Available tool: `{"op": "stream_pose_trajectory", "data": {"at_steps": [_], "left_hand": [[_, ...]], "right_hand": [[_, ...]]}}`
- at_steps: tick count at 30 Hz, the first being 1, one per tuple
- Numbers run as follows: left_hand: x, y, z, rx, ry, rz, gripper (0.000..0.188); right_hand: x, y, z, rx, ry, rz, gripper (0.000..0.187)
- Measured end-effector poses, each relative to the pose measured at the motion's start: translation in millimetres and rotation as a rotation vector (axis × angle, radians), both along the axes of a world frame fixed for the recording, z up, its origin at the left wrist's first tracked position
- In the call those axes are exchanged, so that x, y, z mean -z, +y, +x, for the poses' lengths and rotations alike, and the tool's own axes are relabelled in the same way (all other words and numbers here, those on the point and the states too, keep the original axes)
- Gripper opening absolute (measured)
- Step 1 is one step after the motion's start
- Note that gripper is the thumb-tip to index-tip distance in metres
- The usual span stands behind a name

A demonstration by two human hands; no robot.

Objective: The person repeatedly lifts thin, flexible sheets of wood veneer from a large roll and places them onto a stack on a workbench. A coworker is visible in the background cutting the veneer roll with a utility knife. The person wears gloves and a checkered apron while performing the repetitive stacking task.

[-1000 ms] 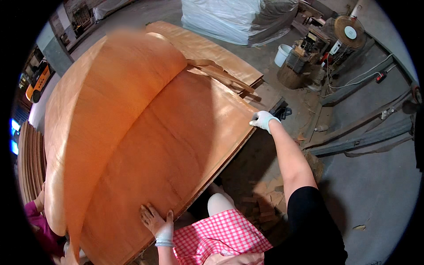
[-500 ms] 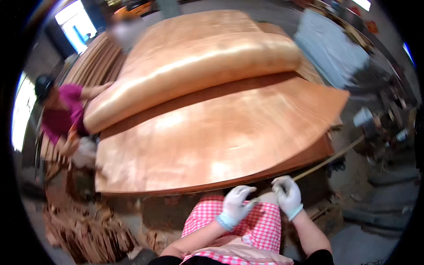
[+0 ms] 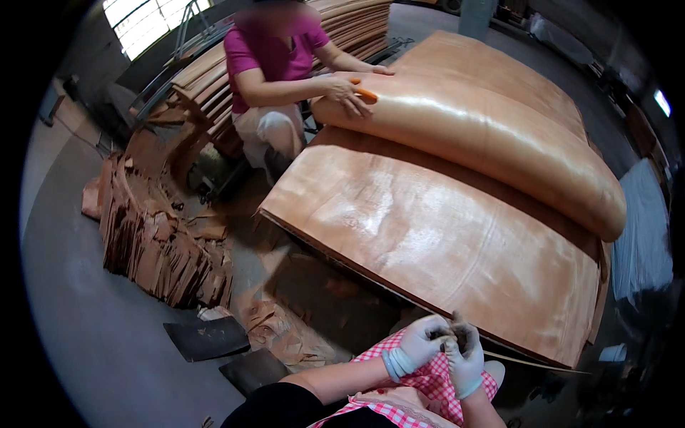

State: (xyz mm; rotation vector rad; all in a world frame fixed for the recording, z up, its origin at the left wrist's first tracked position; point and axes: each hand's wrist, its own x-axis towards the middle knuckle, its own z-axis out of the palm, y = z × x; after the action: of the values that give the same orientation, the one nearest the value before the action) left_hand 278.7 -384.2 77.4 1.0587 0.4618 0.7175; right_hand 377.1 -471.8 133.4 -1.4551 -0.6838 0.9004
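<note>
My left hand (image 3: 422, 341), in a white glove with a pale blue cuff, is closed in a pinch. Against its fingertips my right hand (image 3: 465, 357), gloved alike, is curled with its fingers closed. Something small and dark may sit between them; it is too small to name. Both hands are over my lap, by the near edge of a large, thin wood veneer sheet (image 3: 421, 207). That sheet lies on a low stack, and across it runs a thick curled fold of veneer (image 3: 492, 143).
At the far left, a co-worker (image 3: 275, 78) in a purple shirt rests both hands on the fold, one with an orange-handled tool (image 3: 365, 93). Torn veneer scraps (image 3: 160, 242) are heaped at left. Dark flat pieces (image 3: 207, 339) lie on the floor. Stacked veneer (image 3: 349, 28) stands behind.
My view has swung left. My hands, apart before, have come together at the fingertips. The sheet's raised right corner now lies down. The co-worker's lower hand has come up onto the fold.
</note>
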Motion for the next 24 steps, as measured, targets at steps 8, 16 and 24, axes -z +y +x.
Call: {"op": "stream_pose_trajectory", "data": {"at_steps": [8, 16, 24], "left_hand": [[63, 224, -128, -0.9, 0.416, 0.093, 0.013], [51, 375, -238, -1.054, 0.958, 0.311, 0.014], [83, 415, -262, -0.984, 1.136, 0.284, 0.02]], "right_hand": [[15, -16, 104, -0.233, -0.492, -0.581, 0.02], [21, -71, 161, -0.053, -0.785, -0.708, 0.013], [6, -47, 144, -0.095, -0.683, -0.794, 0.027]]}}
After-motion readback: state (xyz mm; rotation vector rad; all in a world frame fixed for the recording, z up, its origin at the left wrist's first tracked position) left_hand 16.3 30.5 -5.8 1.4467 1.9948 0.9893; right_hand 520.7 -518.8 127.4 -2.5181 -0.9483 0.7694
